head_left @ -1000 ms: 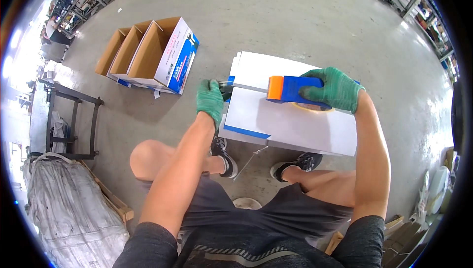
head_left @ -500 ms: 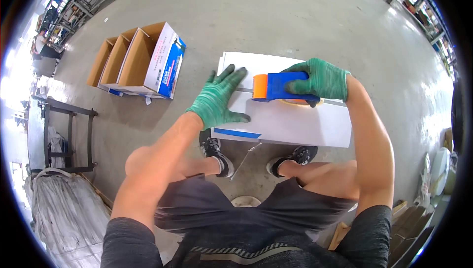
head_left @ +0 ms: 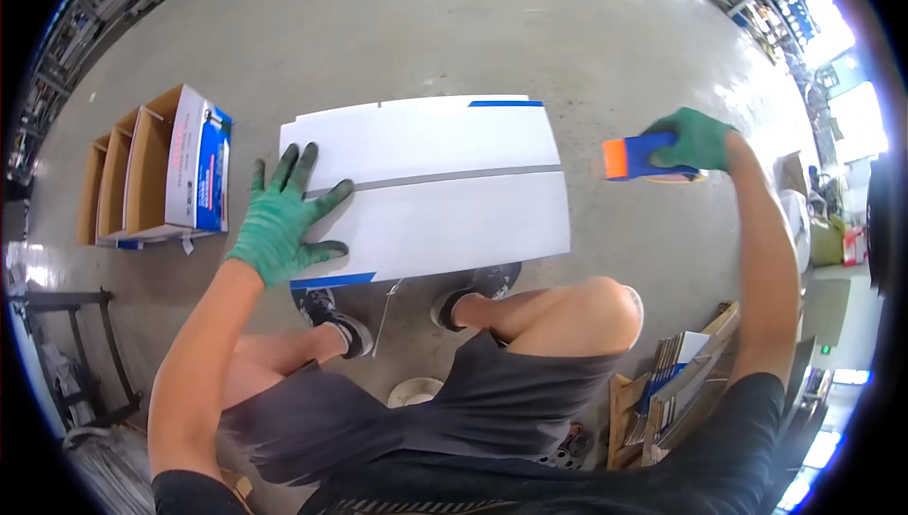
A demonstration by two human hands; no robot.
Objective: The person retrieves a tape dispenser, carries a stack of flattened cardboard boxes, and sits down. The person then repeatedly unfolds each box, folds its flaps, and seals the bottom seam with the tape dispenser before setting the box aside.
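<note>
In front of me lies a white carton point(head_left: 445, 217) with two blue marks at its edges and a straight grey seam across its middle. My left hand point(head_left: 286, 222), in a green glove with dark fingertips, rests on the carton's left end, fingers spread. Out past the carton's right end, my gloved right hand point(head_left: 695, 141) grips a blue tape dispenser point(head_left: 645, 154) with an orange front. The dispenser is held apart from the carton. Part of a tape roll shows under my right hand.
An open brown box with dividers point(head_left: 156, 170) and a white-and-blue side stands at the left on the grey floor. Below it at the left is a dark metal frame point(head_left: 113, 345). Flat cardboard pieces point(head_left: 676, 373) lean in a wooden crate at the lower right. Shelves line the far edges.
My right hand has carried the tape dispenser off the carton to the right. The view has turned, so the carton and box appear farther left. My left hand stays on the carton's left end.
</note>
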